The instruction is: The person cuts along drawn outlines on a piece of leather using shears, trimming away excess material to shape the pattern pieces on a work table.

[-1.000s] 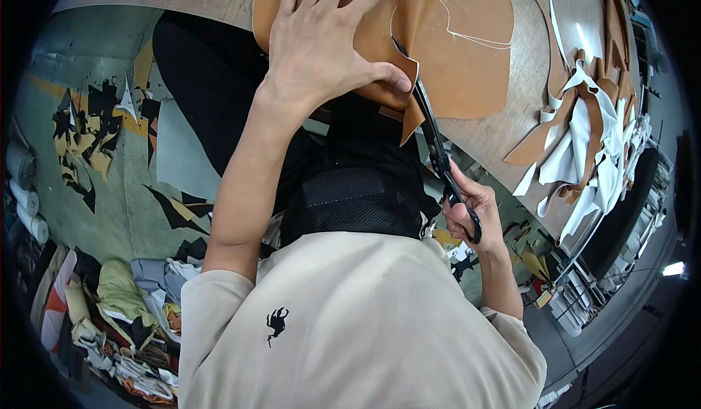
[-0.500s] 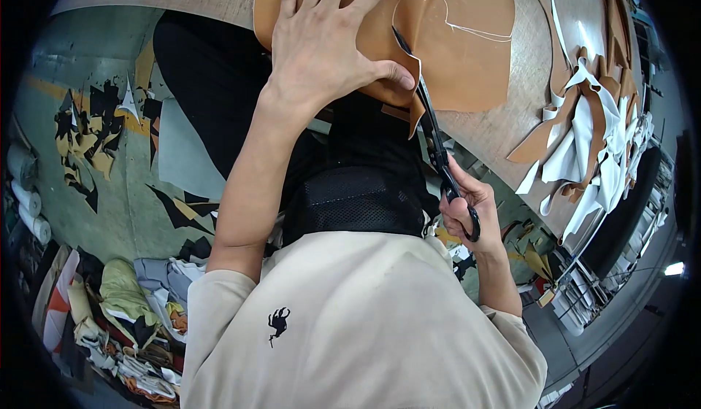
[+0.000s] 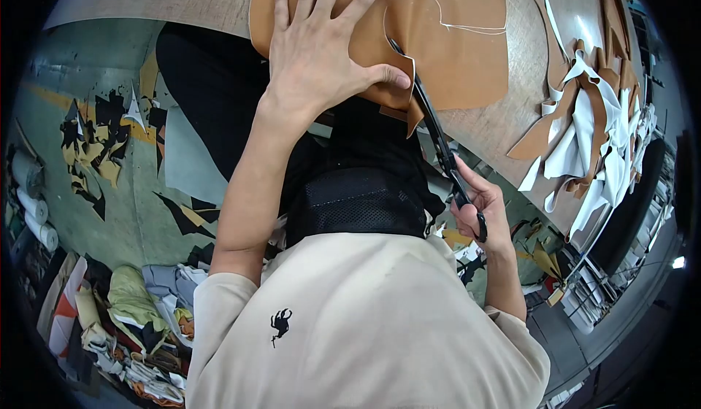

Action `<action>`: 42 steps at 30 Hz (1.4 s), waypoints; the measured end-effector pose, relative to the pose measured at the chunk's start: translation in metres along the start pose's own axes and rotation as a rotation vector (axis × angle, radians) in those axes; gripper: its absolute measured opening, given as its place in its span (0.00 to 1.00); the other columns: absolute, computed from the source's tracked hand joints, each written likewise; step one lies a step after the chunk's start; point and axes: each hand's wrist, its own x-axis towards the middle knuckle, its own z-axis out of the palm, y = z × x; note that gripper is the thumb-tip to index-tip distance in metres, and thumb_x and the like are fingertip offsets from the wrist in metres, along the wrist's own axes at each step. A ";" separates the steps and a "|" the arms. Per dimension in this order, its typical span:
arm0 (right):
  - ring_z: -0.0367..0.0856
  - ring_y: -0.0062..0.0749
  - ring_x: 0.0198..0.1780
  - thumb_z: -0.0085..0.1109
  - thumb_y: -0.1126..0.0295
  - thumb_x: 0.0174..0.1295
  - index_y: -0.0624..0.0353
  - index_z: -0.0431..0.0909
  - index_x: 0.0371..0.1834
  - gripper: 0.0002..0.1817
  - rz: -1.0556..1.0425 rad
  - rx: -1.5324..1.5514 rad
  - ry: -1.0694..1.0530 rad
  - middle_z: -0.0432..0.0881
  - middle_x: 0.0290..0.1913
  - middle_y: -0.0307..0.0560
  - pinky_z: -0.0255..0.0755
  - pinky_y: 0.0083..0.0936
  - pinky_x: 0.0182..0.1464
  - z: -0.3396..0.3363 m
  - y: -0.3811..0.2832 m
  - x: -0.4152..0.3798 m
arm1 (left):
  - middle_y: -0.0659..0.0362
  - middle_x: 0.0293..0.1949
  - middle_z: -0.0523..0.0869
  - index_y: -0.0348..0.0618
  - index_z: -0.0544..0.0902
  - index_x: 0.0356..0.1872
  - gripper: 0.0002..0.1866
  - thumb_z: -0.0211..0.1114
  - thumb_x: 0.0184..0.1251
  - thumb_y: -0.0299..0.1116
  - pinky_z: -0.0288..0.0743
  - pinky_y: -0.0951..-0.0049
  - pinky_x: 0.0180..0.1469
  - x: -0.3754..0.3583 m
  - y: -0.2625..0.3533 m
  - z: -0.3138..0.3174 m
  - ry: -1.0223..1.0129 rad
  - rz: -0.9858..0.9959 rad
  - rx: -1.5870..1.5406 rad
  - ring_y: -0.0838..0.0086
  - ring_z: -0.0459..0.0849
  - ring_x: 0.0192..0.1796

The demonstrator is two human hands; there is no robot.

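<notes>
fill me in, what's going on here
A person is cutting a brown sheet with scissors. The left hand lies spread on the brown sheet, pressing it down on the wooden table, while the right hand grips the black scissors. The blades are in a cut running in from the near edge, and a white line marked farther in is uncut. Brown and white strips lie heaped at the table's right side.
</notes>
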 end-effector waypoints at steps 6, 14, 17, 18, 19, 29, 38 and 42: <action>0.71 0.07 0.38 0.93 0.53 0.40 0.69 0.72 0.76 0.60 -0.260 -0.296 0.320 0.84 0.44 0.29 0.60 0.09 0.38 -0.054 0.029 -0.035 | 0.57 0.87 0.58 0.73 0.66 0.84 0.51 0.62 0.60 0.81 0.35 0.46 0.89 -0.021 -0.016 0.013 -0.137 -0.096 0.250 0.60 0.50 0.89; 0.86 0.18 0.48 0.79 0.66 0.65 0.64 0.74 0.65 0.30 -0.686 -0.601 0.594 0.91 0.52 0.44 0.75 0.18 0.51 -0.036 -0.049 0.063 | 0.50 0.86 0.56 0.55 0.65 0.84 0.56 0.67 0.60 0.77 0.34 0.41 0.88 -0.023 -0.014 0.017 -0.169 -0.072 0.246 0.54 0.48 0.89; 0.86 0.21 0.48 0.79 0.67 0.65 0.63 0.74 0.63 0.28 -0.718 -0.779 0.563 0.93 0.55 0.46 0.76 0.20 0.53 -0.041 -0.072 0.102 | 0.43 0.88 0.48 0.56 0.62 0.86 0.53 0.68 0.66 0.71 0.30 0.34 0.86 -0.022 0.003 0.012 -0.242 -0.176 0.146 0.47 0.39 0.89; 0.84 0.20 0.37 0.80 0.66 0.64 0.63 0.74 0.62 0.29 -0.783 -0.789 0.542 0.94 0.49 0.47 0.77 0.21 0.44 -0.044 -0.073 0.115 | 0.43 0.88 0.47 0.56 0.62 0.86 0.53 0.68 0.66 0.70 0.30 0.34 0.85 -0.025 0.007 0.015 -0.236 -0.199 0.147 0.45 0.39 0.89; 0.85 0.24 0.34 0.77 0.69 0.66 0.62 0.74 0.59 0.24 -0.723 -0.879 0.558 0.94 0.43 0.47 0.76 0.22 0.41 -0.051 -0.080 0.119 | 0.42 0.87 0.46 0.55 0.61 0.86 0.53 0.69 0.66 0.70 0.30 0.33 0.85 -0.027 0.012 0.017 -0.229 -0.221 0.144 0.44 0.38 0.89; 0.86 0.18 0.40 0.80 0.61 0.65 0.68 0.75 0.65 0.32 -0.654 -0.530 0.475 0.93 0.47 0.44 0.78 0.17 0.46 -0.078 -0.105 0.076 | 0.50 0.64 0.79 0.46 0.85 0.56 0.33 0.85 0.53 0.51 0.73 0.53 0.69 -0.030 0.069 0.015 0.071 -0.182 0.003 0.52 0.76 0.69; 0.78 0.16 0.24 0.84 0.28 0.40 0.64 0.63 0.75 0.68 -0.195 -0.228 0.116 0.79 0.25 0.36 0.73 0.14 0.25 -0.076 -0.054 -0.015 | 0.55 0.55 0.86 0.43 0.92 0.40 0.12 0.82 0.58 0.33 0.75 0.53 0.66 -0.046 0.070 0.028 0.085 -0.225 -0.187 0.53 0.80 0.64; 0.77 0.16 0.24 0.83 0.29 0.44 0.56 0.64 0.75 0.62 -0.002 -0.078 0.007 0.80 0.27 0.37 0.69 0.14 0.26 -0.073 -0.036 -0.038 | 0.53 0.56 0.87 0.41 0.91 0.41 0.11 0.82 0.59 0.31 0.74 0.53 0.69 -0.050 0.061 0.022 0.093 -0.252 -0.326 0.51 0.81 0.65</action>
